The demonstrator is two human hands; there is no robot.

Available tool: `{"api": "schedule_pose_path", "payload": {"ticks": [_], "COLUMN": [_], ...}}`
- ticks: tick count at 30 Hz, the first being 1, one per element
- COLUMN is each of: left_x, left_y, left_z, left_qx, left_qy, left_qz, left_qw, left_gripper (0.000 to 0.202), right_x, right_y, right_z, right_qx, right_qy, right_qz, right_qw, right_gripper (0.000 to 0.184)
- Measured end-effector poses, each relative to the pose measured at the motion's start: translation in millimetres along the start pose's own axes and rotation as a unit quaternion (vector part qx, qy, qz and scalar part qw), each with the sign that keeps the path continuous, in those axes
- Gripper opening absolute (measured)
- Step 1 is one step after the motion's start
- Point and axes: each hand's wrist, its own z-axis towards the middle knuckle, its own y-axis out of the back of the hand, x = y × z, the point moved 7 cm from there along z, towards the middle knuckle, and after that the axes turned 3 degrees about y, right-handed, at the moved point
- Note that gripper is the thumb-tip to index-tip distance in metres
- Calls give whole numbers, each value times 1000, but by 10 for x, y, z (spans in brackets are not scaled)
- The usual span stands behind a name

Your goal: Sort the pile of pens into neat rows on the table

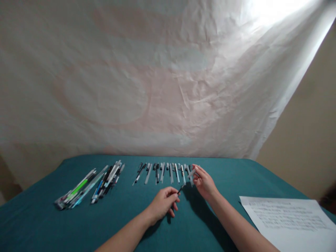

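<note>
My left hand (165, 203) is closed in a pinch on a slim dark pen part (180, 189), whose far end points up and right. My right hand (205, 182) pinches a short, pale, translucent pen piece (192, 173) between thumb and fingers, tilted above the right end of a row of pens. In that row, several pens (171, 174) lie side by side, pointing away from me, with caps (167, 166) at the far ends of many. The two held pieces are apart. Blur hides their exact shapes.
Left of the row lie a loose pile of pens (107, 182) and a bundle of pens (77, 190) with a bright green one in it. A printed paper sheet (288, 217) rests at the right. The green tablecloth (126, 217) meets a pale hanging sheet (162, 105) behind.
</note>
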Motion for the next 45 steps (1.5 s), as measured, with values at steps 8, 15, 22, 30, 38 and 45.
{"api": "schedule_pose_path", "payload": {"ticks": [8, 15, 22, 30, 38, 45], "left_x": [7, 23, 4, 26, 9, 3], "left_y": [16, 16, 11, 19, 84, 79], "left_z": [3, 18, 8, 4, 26, 15], "left_qx": [7, 9, 7, 9, -26, -15], "left_qy": [1, -1, 11, 2, -3, -7], "left_qz": [-5, -10, -11, -17, -48, -48], "left_qw": [1000, 1000, 1000, 1000, 999, 999], "left_gripper": [26, 26, 25, 25, 26, 25], "right_x": [542, 411, 290, 460, 161, -328], "right_y": [657, 1090, 1105, 887, 27, -295], "right_z": [619, 1074, 1211, 1029, 320, -320], "right_qx": [-101, -122, -116, -112, 70, 155], "right_qy": [110, 63, 36, 56, 27, -154], "right_qz": [-410, -592, -681, -670, -551, -249], "right_qw": [900, 794, 722, 732, 831, 943], "right_gripper": [47, 25, 22, 28, 36, 30]}}
